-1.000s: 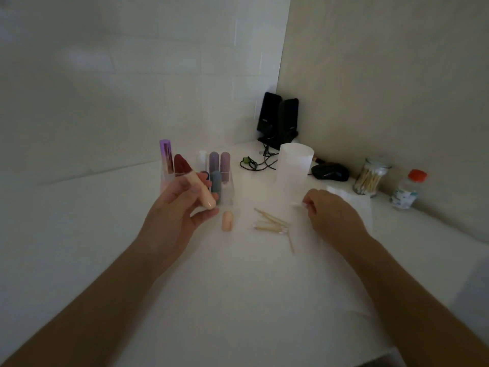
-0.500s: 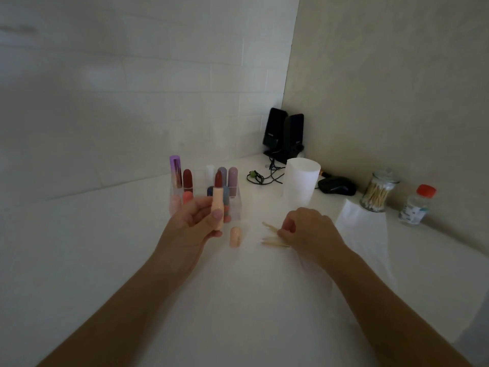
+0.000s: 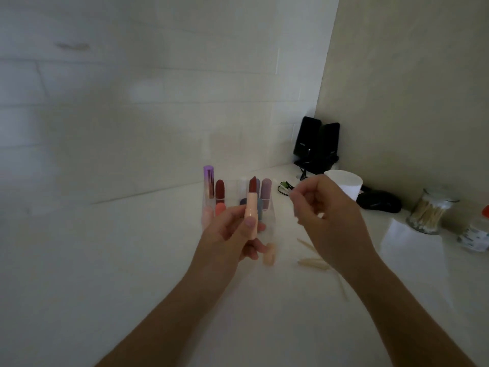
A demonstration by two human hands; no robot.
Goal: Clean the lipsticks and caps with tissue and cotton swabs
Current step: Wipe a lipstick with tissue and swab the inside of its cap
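Note:
My left hand (image 3: 232, 234) holds a peach lipstick (image 3: 251, 207) upright, its dark red tip exposed. The matching peach cap (image 3: 270, 256) lies on the table just below that hand. My right hand (image 3: 328, 215) is raised to the right of the lipstick with fingers curled, pinching what looks like a thin cotton swab (image 3: 290, 193); the swab is blurred and mostly hidden. Several loose swabs (image 3: 312, 262) lie on the table under the right wrist. A white tissue (image 3: 412, 245) lies flat further right.
A clear organizer (image 3: 209, 213) with several lipsticks stands behind my left hand. A tissue roll (image 3: 344, 185), a black mouse (image 3: 378, 201), a jar of swabs (image 3: 428, 210) and a small bottle (image 3: 476, 234) line the right wall. Black speakers (image 3: 316, 144) fill the corner.
My right hand rose from the pile of swabs on the table up beside the lipstick. My left hand turned the lipstick upright and lifted it a little.

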